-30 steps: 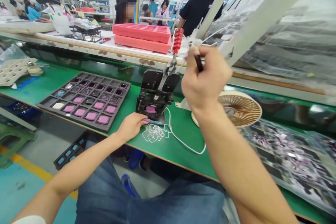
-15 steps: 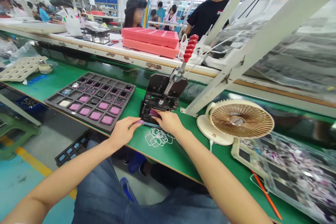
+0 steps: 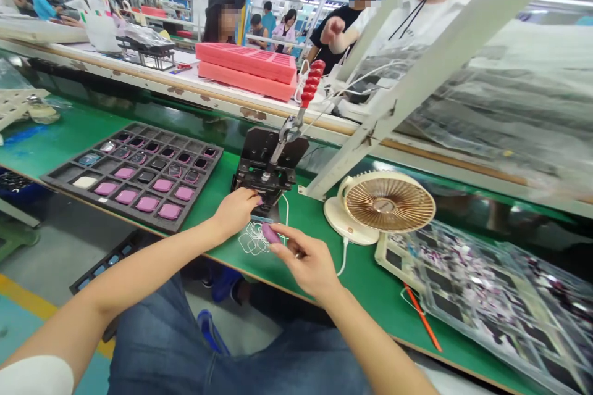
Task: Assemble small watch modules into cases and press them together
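Note:
A black lever press point(image 3: 266, 163) with a red-grip handle point(image 3: 311, 82) stands on the green bench point(image 3: 324, 247). My left hand point(image 3: 236, 210) rests at the press's base, fingers curled against the fixture; what they hold is hidden. My right hand point(image 3: 306, 262) hovers just in front of the press, pinching a small purple piece point(image 3: 270, 233) between thumb and fingers. A tangle of thin white loops point(image 3: 252, 239) lies on the bench below both hands.
A dark compartment tray point(image 3: 134, 170) with purple and dark pieces lies left. A small beige fan point(image 3: 384, 207) stands right, beside plastic-covered trays point(image 3: 486, 296) and an orange stick point(image 3: 421, 318). Pink foam trays point(image 3: 245, 65) sit on the rear shelf. People stand behind.
My right hand has pulled back from the press with the purple piece in its fingers. My left hand moved forward to the press base.

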Tool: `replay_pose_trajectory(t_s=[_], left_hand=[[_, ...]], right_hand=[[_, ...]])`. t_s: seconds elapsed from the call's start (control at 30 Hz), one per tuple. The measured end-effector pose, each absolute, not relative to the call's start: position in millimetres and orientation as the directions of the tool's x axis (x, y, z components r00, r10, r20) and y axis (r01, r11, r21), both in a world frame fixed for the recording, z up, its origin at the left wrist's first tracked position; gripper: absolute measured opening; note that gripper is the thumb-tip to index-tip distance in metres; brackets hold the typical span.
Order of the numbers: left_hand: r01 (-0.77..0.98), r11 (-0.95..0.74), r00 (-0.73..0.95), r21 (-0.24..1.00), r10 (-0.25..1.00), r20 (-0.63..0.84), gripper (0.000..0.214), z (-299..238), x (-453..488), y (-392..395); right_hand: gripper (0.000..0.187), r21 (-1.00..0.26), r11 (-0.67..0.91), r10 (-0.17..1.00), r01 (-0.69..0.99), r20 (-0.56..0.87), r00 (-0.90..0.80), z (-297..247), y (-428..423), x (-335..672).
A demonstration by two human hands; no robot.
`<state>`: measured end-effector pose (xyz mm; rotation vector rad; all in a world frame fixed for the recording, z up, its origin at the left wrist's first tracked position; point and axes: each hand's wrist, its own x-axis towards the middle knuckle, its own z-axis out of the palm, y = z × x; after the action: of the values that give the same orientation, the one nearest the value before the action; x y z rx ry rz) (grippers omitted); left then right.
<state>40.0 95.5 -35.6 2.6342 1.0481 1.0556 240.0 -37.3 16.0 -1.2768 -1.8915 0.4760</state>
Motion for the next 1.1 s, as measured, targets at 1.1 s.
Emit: replay_pose_trajectory(t_s=[1.1], left_hand=[[0.693, -0.714, 0.533, 0.101, 0.602, 0.594, 0.013, -32, 58, 90]], right_hand=[[0.032, -0.585, 0.652, 0.754, 0.482, 0.566, -0.334, -1, -18, 197]])
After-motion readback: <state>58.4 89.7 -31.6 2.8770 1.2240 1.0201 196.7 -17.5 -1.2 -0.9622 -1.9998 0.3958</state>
